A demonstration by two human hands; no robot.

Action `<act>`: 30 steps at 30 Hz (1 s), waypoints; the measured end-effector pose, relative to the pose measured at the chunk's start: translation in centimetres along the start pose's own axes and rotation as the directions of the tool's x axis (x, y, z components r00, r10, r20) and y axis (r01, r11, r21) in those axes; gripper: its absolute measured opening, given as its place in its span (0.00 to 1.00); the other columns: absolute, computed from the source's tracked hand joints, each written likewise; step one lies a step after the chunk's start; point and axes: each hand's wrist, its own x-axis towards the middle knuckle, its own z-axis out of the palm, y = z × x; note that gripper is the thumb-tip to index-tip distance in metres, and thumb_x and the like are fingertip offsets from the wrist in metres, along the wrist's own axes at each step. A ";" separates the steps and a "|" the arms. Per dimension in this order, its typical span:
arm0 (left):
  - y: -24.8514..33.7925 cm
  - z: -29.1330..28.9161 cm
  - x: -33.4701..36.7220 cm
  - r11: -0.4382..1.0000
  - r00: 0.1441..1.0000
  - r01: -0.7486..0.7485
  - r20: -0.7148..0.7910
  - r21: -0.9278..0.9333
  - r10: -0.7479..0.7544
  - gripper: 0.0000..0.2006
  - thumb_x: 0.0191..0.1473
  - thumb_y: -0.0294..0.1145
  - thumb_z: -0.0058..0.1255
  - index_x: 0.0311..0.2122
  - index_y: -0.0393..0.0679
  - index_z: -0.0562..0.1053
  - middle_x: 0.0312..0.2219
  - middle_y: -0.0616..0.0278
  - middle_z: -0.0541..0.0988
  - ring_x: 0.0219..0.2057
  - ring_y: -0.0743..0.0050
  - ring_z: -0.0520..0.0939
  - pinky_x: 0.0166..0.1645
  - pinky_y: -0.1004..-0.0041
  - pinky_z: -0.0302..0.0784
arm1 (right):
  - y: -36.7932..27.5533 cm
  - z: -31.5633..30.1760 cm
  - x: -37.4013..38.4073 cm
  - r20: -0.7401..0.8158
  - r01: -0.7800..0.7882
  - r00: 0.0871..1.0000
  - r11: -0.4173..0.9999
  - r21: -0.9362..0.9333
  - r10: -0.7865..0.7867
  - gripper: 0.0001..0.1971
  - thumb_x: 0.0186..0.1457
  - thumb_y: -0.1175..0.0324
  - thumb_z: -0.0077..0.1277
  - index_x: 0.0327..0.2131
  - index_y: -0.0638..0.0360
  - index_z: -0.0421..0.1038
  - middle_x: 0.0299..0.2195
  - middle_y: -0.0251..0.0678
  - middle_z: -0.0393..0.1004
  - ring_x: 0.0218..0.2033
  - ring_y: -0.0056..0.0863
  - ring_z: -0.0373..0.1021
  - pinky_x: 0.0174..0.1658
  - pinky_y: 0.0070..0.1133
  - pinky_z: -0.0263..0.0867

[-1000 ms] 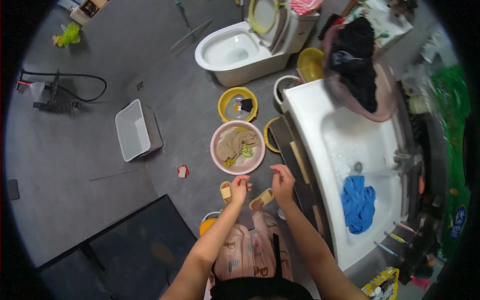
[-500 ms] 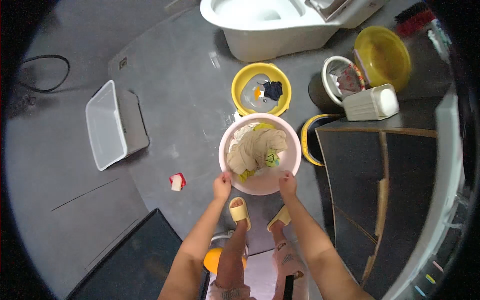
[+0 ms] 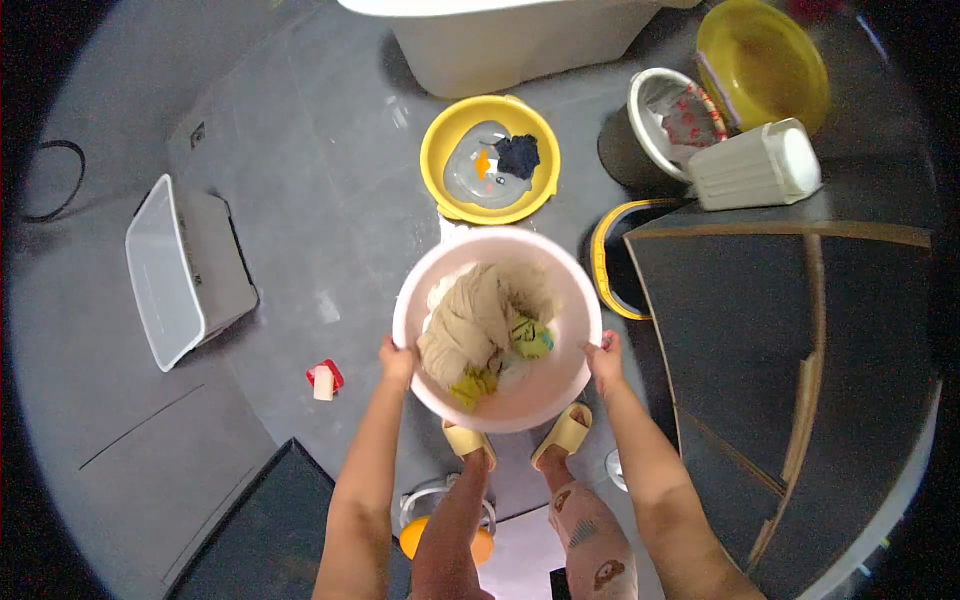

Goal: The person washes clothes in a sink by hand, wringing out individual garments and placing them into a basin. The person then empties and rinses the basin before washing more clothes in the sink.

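Note:
Both my hands grip a pale pink basin (image 3: 552, 395) by opposite sides of its rim. My left hand (image 3: 397, 363) is closed on the left edge, and my right hand (image 3: 604, 362) on the right edge. The basin looks raised off the floor, above my yellow slippers (image 3: 563, 433). Inside it lies a bunched beige garment (image 3: 470, 318) with white cloth partly under it. A green printed cloth (image 3: 532, 338) and a yellow-green cloth (image 3: 472, 388) show beside it.
Beyond stands a yellow basin (image 3: 433, 165) holding a dark cloth (image 3: 517, 156). A white tub (image 3: 160, 270) and red soap dish (image 3: 335, 372) are left. At right are a bin (image 3: 650, 120), yellow-rimmed bucket (image 3: 602, 262) and dark cabinet (image 3: 730, 330); the toilet base (image 3: 520, 50) is at the back.
The pink basin has come up closer to me and appears larger. My hands have moved farther apart, from its near edge to its left and right sides.

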 end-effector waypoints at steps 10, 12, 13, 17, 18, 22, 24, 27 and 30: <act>8.8 -14.0 -25.6 0.932 0.996 0.084 -0.001 -0.353 -0.090 0.14 0.39 0.17 0.42 0.36 0.36 0.64 0.27 0.58 0.73 0.24 0.72 0.73 0.26 0.75 0.69 | -11.6 -10.8 -28.0 -0.049 0.189 0.980 0.976 -0.109 -0.195 0.17 0.35 0.82 0.50 0.28 0.55 0.55 0.25 0.27 0.61 0.27 0.16 0.60 0.30 0.15 0.59; 15.0 -16.5 -31.6 0.945 0.991 0.127 0.004 -0.301 -0.132 0.14 0.40 0.17 0.42 0.37 0.36 0.64 0.28 0.57 0.72 0.26 0.72 0.73 0.28 0.74 0.69 | -17.0 -12.8 -33.9 -0.133 0.181 0.973 0.981 -0.077 -0.190 0.17 0.36 0.82 0.50 0.28 0.54 0.55 0.24 0.27 0.62 0.26 0.16 0.61 0.29 0.14 0.59; 17.3 -17.2 -33.5 0.948 0.995 0.101 0.030 -0.301 -0.097 0.14 0.40 0.17 0.42 0.37 0.36 0.64 0.28 0.57 0.72 0.26 0.72 0.73 0.28 0.74 0.69 | -18.7 -14.0 -36.3 -0.126 0.213 0.970 0.976 0.032 -0.208 0.17 0.37 0.81 0.50 0.30 0.56 0.54 0.24 0.30 0.65 0.26 0.16 0.62 0.29 0.15 0.61; 26.3 -21.8 -41.0 0.929 0.988 -0.060 0.113 -0.365 0.108 0.15 0.38 0.17 0.42 0.36 0.37 0.63 0.29 0.57 0.71 0.27 0.70 0.73 0.31 0.73 0.70 | -27.1 -18.1 -47.7 -0.170 0.362 0.929 0.900 0.241 -0.328 0.16 0.42 0.80 0.49 0.32 0.58 0.53 0.23 0.36 0.70 0.22 0.19 0.66 0.25 0.15 0.62; 28.7 -22.5 -42.7 0.915 0.977 -0.138 0.097 -0.379 0.187 0.13 0.37 0.17 0.42 0.34 0.37 0.63 0.28 0.57 0.71 0.27 0.70 0.73 0.31 0.73 0.70 | -29.2 -19.0 -50.0 -0.173 0.406 0.912 0.878 0.252 -0.372 0.15 0.42 0.80 0.49 0.32 0.59 0.53 0.23 0.37 0.70 0.22 0.19 0.66 0.24 0.15 0.62; 39.8 -26.6 -48.7 0.898 0.911 -0.258 0.221 -0.358 0.350 0.15 0.35 0.18 0.41 0.35 0.35 0.63 0.26 0.57 0.71 0.24 0.71 0.72 0.29 0.75 0.69 | -34.8 -20.5 -58.5 -0.302 0.502 0.855 0.819 0.278 -0.422 0.13 0.44 0.79 0.48 0.32 0.60 0.54 0.23 0.37 0.71 0.21 0.18 0.66 0.25 0.16 0.62; 43.5 -27.2 -50.3 0.882 0.871 -0.301 0.271 -0.363 0.409 0.16 0.35 0.18 0.41 0.36 0.35 0.63 0.27 0.56 0.71 0.25 0.71 0.72 0.29 0.75 0.69 | -36.2 -21.1 -60.7 -0.404 0.585 0.800 0.729 0.356 -0.444 0.13 0.44 0.78 0.49 0.32 0.61 0.55 0.23 0.37 0.70 0.22 0.18 0.66 0.26 0.16 0.62; 47.1 -28.2 -51.1 0.843 0.780 -0.366 0.364 -0.394 0.509 0.16 0.37 0.19 0.41 0.37 0.35 0.63 0.28 0.57 0.71 0.27 0.71 0.72 0.32 0.74 0.69 | -37.7 -20.9 -65.2 -0.526 0.620 0.757 0.680 0.391 -0.388 0.13 0.45 0.78 0.49 0.32 0.61 0.55 0.25 0.38 0.70 0.24 0.20 0.66 0.28 0.16 0.62; 48.7 -29.2 -47.9 0.822 0.676 -0.417 0.472 -0.388 0.566 0.17 0.36 0.19 0.41 0.38 0.32 0.64 0.29 0.54 0.71 0.28 0.68 0.73 0.33 0.72 0.70 | -36.4 -17.9 -67.1 -0.665 0.702 0.645 0.637 0.319 -0.378 0.12 0.45 0.74 0.50 0.32 0.60 0.57 0.24 0.38 0.70 0.24 0.21 0.67 0.27 0.17 0.63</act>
